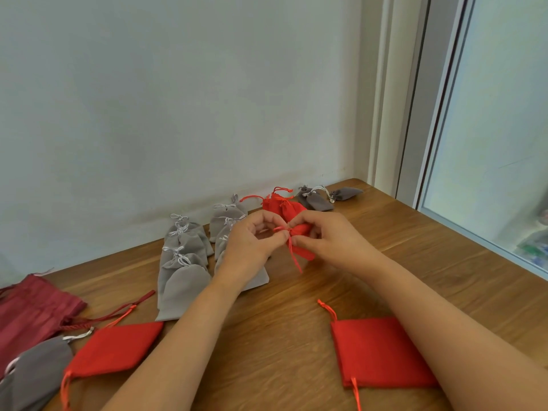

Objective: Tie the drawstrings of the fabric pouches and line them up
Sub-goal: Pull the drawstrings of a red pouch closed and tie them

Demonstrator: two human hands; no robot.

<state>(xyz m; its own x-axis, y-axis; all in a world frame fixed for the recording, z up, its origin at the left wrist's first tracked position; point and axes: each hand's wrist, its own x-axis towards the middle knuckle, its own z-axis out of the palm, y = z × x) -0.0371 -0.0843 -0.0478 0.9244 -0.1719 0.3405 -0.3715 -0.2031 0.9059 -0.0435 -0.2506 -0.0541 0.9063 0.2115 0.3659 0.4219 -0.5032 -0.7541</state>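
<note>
Close together above the middle of the wooden table (281,336), the left hand (252,241) pinches the thin red drawstrings (293,255) while the right hand (329,240) grips the small red fabric pouch (302,229) at its neck; pull evenly to snug the knot, using the bare wood just nearer.

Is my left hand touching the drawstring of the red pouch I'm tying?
Touching. The head view shows the left hand pinching the drawstring at the neck of the red pouch.
</note>
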